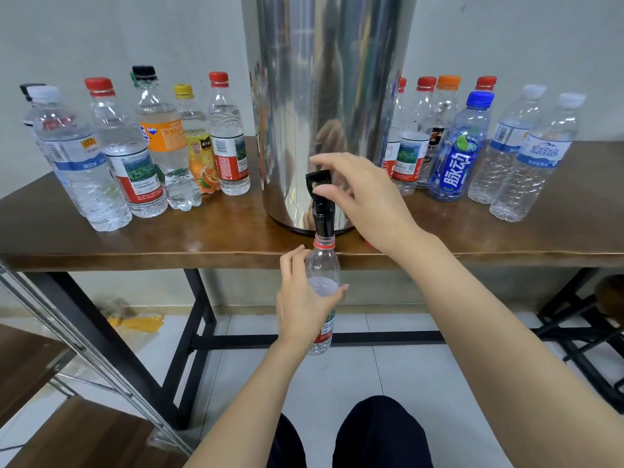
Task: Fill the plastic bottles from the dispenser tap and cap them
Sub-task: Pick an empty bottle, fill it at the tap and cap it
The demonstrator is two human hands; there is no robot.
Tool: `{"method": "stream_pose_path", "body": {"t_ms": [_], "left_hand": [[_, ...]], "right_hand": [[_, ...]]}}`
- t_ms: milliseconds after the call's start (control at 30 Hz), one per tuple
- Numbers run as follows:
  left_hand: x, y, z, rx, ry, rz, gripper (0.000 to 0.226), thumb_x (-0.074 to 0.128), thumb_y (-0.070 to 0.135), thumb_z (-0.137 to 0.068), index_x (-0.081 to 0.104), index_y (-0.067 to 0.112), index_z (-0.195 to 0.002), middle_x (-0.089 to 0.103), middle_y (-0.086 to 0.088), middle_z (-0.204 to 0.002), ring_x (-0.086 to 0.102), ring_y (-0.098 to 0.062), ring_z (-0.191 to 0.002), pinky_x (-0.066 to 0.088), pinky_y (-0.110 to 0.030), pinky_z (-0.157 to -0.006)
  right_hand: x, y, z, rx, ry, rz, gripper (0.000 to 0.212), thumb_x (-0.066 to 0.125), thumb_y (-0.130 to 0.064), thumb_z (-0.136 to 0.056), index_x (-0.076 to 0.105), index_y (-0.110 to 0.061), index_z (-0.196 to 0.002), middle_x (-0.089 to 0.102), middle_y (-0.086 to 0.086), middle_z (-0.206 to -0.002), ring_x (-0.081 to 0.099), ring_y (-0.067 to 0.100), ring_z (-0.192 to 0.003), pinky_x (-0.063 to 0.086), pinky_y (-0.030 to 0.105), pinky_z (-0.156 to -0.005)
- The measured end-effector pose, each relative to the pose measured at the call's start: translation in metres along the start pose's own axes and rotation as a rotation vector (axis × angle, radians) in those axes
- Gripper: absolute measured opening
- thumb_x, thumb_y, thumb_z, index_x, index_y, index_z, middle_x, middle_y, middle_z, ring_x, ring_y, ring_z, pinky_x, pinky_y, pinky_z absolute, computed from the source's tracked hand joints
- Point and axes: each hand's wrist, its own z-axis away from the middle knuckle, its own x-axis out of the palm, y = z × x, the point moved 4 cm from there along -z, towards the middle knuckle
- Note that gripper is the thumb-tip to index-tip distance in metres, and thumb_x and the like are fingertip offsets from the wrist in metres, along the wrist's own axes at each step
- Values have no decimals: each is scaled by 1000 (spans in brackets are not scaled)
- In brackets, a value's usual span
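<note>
1. Knees (378, 430) in dark trousers sit lowest, with both forearms reaching out above them
2. Left hand (300, 302) grips the bottle (323, 265) upright below the table edge (135, 258), its neck directly under the spout (323, 221)
3. Right hand (366, 194), the one nearer the tap lever (317, 180), is loosely spread, thumb touching it, pinching nothing
4. Free room lies downward and toward the person; capped bottles (229, 136) flank the dispenser (324, 96)

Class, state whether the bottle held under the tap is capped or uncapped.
Uncapped: the bottle shows only a red neck ring under the tap.
</note>
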Motion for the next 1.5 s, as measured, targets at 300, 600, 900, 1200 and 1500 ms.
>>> {"method": "stream_pose_path", "body": {"t_ms": [300, 600, 900, 1200, 1500], "left_hand": [[0, 0, -2, -5, -24, -1, 75, 88, 38, -67, 46, 22, -128, 35, 13, -135, 42, 1, -94, 42, -25, -80], [1, 1, -2, 1, -23, 26, 73, 87, 38, -66, 45, 24, -124, 34, 14, -131, 44, 1, -92, 47, -31, -79], [0, -2, -3, 23, -5, 11, 73, 89, 36, -65, 48, 21, -125, 36, 10, -131, 40, 3, -94, 45, -28, -81], [2, -3, -4, 35, 10, -4, 73, 88, 38, -65, 49, 23, -124, 36, 11, -131, 40, 3, -97, 45, -26, -81], [2, -3, -3, 34, 9, -1, 76, 88, 39, -66, 47, 23, -128, 36, 8, -133, 42, -1, -104, 45, -26, -88]], "right_hand": [[6, -10, -4, -80, 85, 88, 15, 63, 1, -89, 63, -10, -100, 62, 2, -99, 54, 19, -95, 48, 38, -82], [21, 14, 52, -171, 323, 96, 37, 73, -43, -84, 61, -8, -86, 63, 1, -101, 57, 17, -87, 50, 27, -62], [9, 38, 39, 42, 181, -31, 33, 57, -56, -87, 66, -26, -93, 66, -13, -105, 54, 9, -92, 48, 40, -87], [36, 51, 42, -12, 486, -139, 23, 55, -27, -96, 70, -9, -99, 67, -12, -112, 54, 10, -101, 43, 17, -88], [36, 49, 42, -13, 472, -182, 23, 55, -26, -97, 70, -8, -98, 64, -15, -111, 52, 6, -95, 37, 4, -81]]}}
